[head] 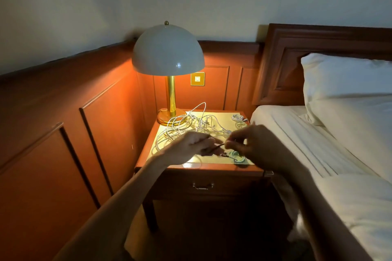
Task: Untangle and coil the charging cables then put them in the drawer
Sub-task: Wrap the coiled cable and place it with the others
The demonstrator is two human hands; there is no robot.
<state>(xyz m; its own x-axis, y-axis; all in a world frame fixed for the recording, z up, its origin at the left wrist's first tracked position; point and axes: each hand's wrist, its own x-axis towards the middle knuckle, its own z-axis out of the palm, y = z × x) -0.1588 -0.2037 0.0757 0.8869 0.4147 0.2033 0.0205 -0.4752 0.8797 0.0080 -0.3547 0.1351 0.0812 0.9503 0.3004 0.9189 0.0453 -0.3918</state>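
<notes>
From my remote seat, nearest the camera is the dark wooden drawer (233, 184) of the reddish wooden nightstand (212, 169). The drawer front sits flush and nothing touches its small metal handle (203, 186). Just above the front edge both hands hover over the lamplit top. The left hand (188, 147) has curled fingers pinching a thin dark cable (218, 146), and the right hand (256, 146) pinches the same cable just beside it (the fingertip contact itself is blurred). Below the right hand's fingers a pale green coiled cable (238, 158) lies flat near the front right corner. Behind the hands sprawls a loose tangle of white charging cables (191, 125), its loops rising off the surface and reaching the base of the brass table lamp with a white dome shade (168, 51). At the far right corner lie two small coiled white cables (238, 119). Beyond are a brass wall switch plate (197, 78) and, to the right, a white pillow (339, 82) on the bed.
</notes>
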